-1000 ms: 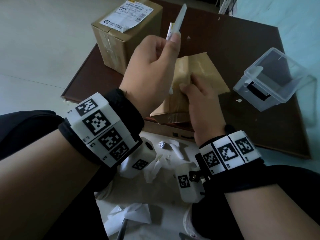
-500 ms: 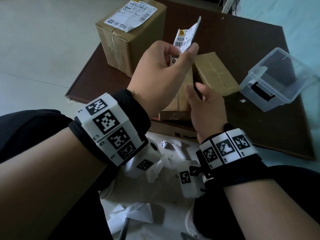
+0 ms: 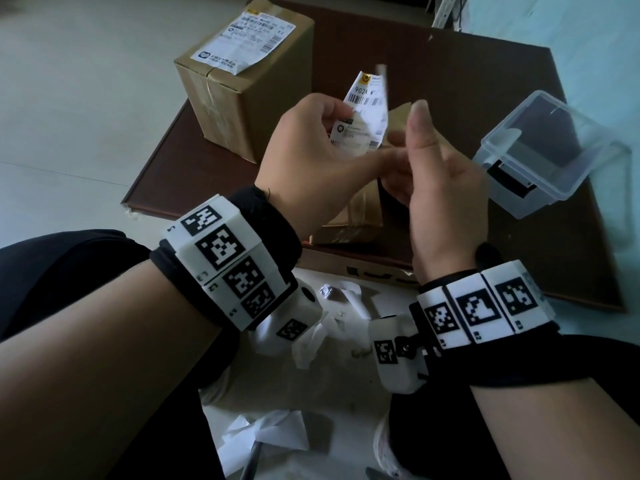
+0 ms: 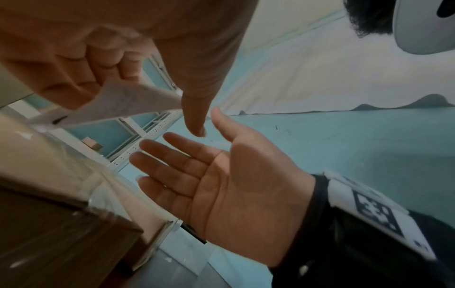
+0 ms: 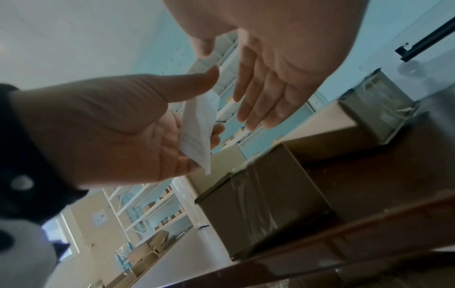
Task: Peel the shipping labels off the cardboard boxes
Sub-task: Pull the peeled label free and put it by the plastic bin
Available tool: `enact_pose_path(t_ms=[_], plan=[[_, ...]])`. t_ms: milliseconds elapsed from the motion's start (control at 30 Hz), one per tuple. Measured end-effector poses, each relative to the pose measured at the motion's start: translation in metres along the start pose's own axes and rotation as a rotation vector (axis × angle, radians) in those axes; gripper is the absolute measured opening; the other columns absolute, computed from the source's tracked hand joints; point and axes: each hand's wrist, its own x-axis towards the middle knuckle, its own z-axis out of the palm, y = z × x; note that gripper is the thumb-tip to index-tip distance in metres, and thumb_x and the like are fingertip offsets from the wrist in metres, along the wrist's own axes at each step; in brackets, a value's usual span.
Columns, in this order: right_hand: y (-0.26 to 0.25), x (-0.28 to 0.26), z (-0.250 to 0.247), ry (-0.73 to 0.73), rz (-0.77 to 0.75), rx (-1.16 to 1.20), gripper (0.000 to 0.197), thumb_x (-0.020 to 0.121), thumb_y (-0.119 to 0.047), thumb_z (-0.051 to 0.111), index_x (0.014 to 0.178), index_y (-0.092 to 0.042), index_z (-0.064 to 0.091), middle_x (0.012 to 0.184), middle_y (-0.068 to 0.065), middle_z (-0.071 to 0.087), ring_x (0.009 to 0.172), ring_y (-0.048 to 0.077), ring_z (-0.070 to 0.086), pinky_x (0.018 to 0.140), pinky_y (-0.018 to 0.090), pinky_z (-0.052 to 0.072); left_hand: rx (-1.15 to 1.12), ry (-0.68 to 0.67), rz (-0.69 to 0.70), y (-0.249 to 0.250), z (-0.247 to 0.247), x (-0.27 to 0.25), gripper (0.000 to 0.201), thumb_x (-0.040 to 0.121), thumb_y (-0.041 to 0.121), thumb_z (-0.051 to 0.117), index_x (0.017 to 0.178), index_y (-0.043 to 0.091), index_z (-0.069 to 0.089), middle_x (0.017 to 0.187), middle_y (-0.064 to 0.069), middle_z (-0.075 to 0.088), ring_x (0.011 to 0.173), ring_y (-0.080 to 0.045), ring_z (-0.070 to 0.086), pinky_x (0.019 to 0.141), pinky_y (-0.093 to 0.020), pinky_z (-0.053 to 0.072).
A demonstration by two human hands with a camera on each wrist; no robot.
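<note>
My left hand [image 3: 311,140] holds a peeled white shipping label [image 3: 363,116] upright, its barcode side facing me, above a small taped cardboard box [image 3: 349,220]. In the left wrist view the curled fingers [image 4: 98,64] grip the label [image 4: 128,105]. My right hand [image 3: 436,174] is raised beside the left thumb, fingers straight, palm bare [image 4: 221,175], holding nothing. The small box [image 5: 261,210] lies on the brown table under both hands. A larger cardboard box [image 3: 249,109] stands at the back left with a white shipping label [image 3: 242,39] stuck on its top.
A clear plastic container [image 3: 540,150] with its lid open sits on the right of the brown table [image 3: 519,271]. Crumpled and torn label scraps [image 3: 277,434] litter the floor between my knees, near the table's front edge.
My right hand let go of the small box, which settled flat on the table, and rose open beside my left hand. The label has turned its printed side towards me.
</note>
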Motion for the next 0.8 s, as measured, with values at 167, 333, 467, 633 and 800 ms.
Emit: enact_pose_path(t_ms=[167, 333, 467, 633, 800], plan=[[-0.005, -0.003, -0.006, -0.034, 0.041, 0.129, 0.022, 0.098, -0.029, 0.080, 0.110, -0.011, 0.080, 0.099, 0.000, 0.084, 0.098, 0.013, 0.081, 0.090, 0.038, 0.066, 0.109, -0.039, 0.094, -0.001, 0.006, -0.003, 0.063, 0.069, 0.046, 0.088, 0.119, 0.017, 0.063, 0.110, 0.010, 0.067, 0.097, -0.001, 0.063, 0.079, -0.019, 0.055], [0.002, 0.004, -0.017, -0.007, 0.056, 0.092, 0.016, 0.099, -0.009, 0.077, 0.114, -0.014, 0.075, 0.098, -0.001, 0.084, 0.091, 0.010, 0.081, 0.073, 0.031, 0.067, 0.123, -0.142, 0.118, -0.004, 0.007, -0.002, 0.093, 0.059, 0.054, 0.093, 0.135, 0.015, 0.057, 0.127, 0.005, 0.064, 0.112, -0.005, 0.062, 0.093, -0.026, 0.056], [0.008, 0.008, -0.024, 0.103, 0.046, 0.092, 0.011, 0.100, -0.009, 0.074, 0.110, -0.015, 0.075, 0.100, 0.000, 0.084, 0.091, 0.012, 0.082, 0.074, 0.027, 0.065, 0.112, -0.100, 0.129, -0.001, 0.009, -0.004, 0.076, 0.074, 0.054, 0.085, 0.135, 0.016, 0.061, 0.127, 0.010, 0.066, 0.110, 0.000, 0.062, 0.090, -0.012, 0.052], [0.008, 0.010, -0.027, 0.158, 0.010, 0.122, 0.013, 0.099, -0.007, 0.073, 0.102, -0.020, 0.073, 0.095, -0.004, 0.084, 0.091, 0.010, 0.081, 0.073, 0.025, 0.063, -0.121, -0.080, 0.083, -0.002, 0.012, -0.001, 0.036, 0.089, 0.020, 0.079, 0.122, 0.011, 0.068, 0.108, 0.005, 0.073, 0.088, -0.004, 0.075, 0.075, -0.028, 0.063], [0.007, 0.009, -0.022, 0.145, -0.031, 0.138, 0.016, 0.098, -0.010, 0.075, 0.107, -0.022, 0.073, 0.099, -0.006, 0.083, 0.095, 0.008, 0.080, 0.073, 0.023, 0.063, -0.160, -0.079, 0.078, -0.006, 0.013, 0.001, 0.034, 0.089, 0.001, 0.074, 0.123, 0.006, 0.067, 0.110, 0.002, 0.072, 0.090, -0.007, 0.075, 0.075, -0.026, 0.063]])
